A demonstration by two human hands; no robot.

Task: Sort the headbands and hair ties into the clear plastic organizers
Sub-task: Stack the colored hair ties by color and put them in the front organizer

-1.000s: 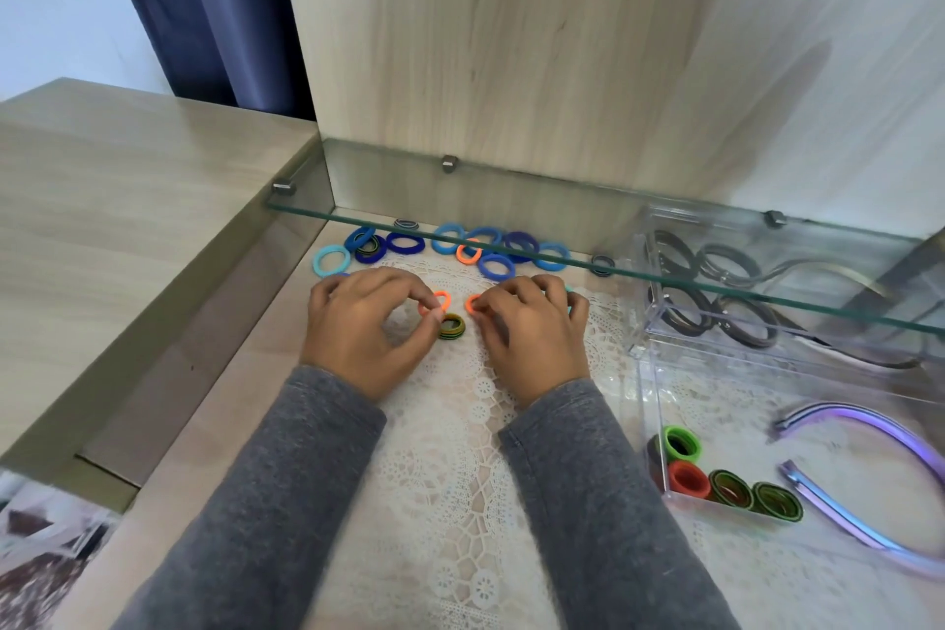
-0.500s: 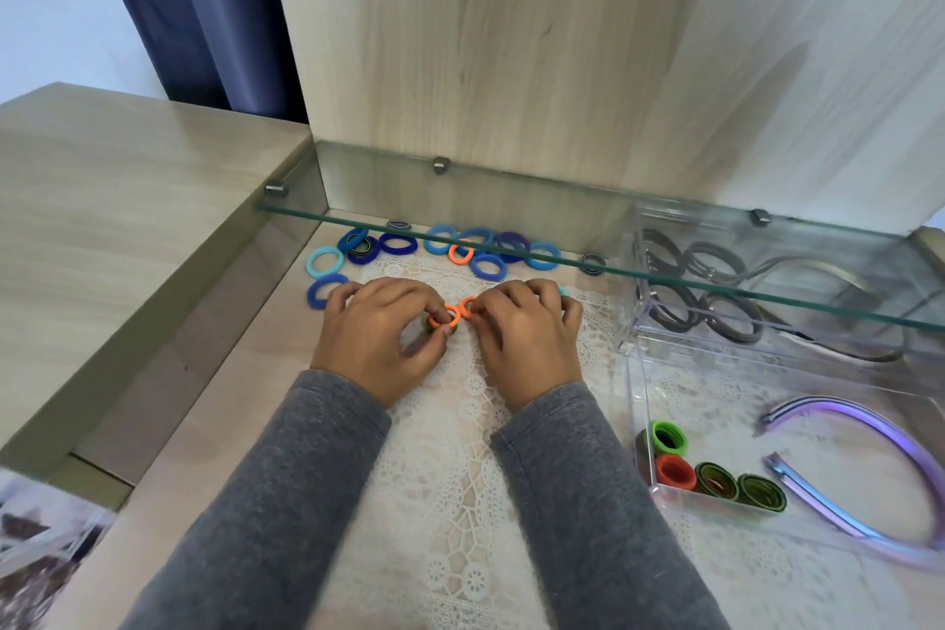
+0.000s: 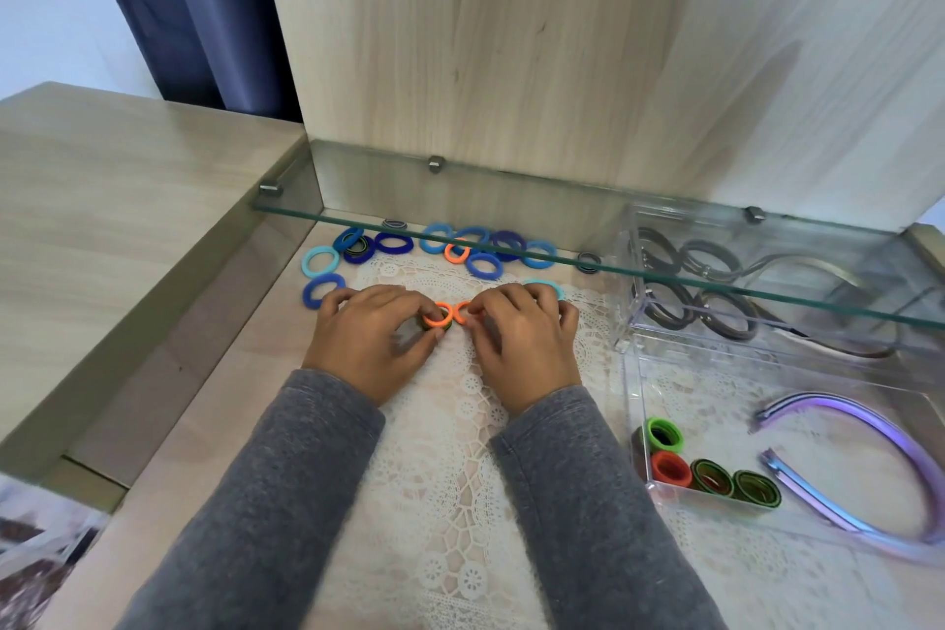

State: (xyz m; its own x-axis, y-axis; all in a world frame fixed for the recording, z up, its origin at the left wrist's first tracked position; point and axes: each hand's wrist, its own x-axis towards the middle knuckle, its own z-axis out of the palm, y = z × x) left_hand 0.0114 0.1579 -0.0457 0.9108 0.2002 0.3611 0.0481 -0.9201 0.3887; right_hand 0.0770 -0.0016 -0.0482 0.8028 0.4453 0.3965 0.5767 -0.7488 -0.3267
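Left hand [image 3: 365,340] on the lace mat [image 3: 445,501], thumb and forefinger pinching an orange hair tie [image 3: 437,314] stacked on a dark green tie [image 3: 448,325]. Just right of it, a second orange tie [image 3: 462,311], pinched by the right hand [image 3: 526,348]. Beyond the mat's right edge, clear organizers [image 3: 630,389].

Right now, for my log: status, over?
Left hand pinches orange hair tie. Right hand pinches second orange tie. Blue ties loose behind. Path to organizer unobstructed.
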